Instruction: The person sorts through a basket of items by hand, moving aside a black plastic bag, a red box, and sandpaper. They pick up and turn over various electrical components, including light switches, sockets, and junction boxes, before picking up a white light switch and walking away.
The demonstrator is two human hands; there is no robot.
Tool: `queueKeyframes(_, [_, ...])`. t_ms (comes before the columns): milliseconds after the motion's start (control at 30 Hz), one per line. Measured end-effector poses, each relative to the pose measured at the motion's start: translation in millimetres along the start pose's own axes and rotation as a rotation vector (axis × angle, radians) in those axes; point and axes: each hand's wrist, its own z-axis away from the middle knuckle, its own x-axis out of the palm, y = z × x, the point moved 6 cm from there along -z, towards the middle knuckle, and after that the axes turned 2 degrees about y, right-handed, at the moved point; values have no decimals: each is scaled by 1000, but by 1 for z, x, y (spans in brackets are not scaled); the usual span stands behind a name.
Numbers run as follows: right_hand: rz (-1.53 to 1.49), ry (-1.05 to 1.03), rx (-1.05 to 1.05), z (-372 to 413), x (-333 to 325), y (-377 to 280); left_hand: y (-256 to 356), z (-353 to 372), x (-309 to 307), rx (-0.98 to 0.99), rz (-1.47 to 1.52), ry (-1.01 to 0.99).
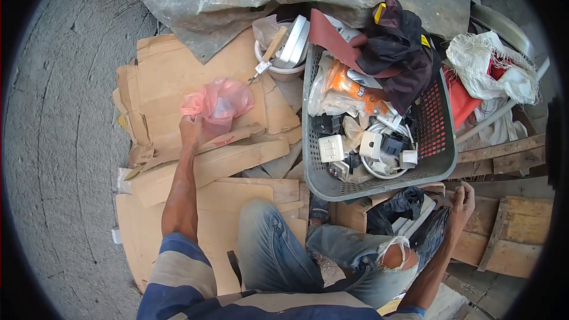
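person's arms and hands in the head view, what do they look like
The left hand and right hand show no gloves, rings or watch. Forearms are slim and uncovered. The left sleeve is short, blue with a broad pale band; the right sleeve shows just a blue edge.

No readable text, labels, brands, numbers or signs.

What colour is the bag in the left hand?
Translucent pink; the bag in the left hand shows best in the head view.
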Motion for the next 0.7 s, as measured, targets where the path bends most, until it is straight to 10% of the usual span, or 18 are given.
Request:
queueKeyframes(267, [304, -237, -864, -74, 179, -169, -6, 42, 8, 61, -87, 65])
queueKeyframes(500, [737, -331, -160, -175, 327, -130, 18, 102, 10, 181, -229, 196])
queueKeyframes(700, [1030, -406, -555, -154, 359, -81, 42, 159, -8, 196, -97, 244])
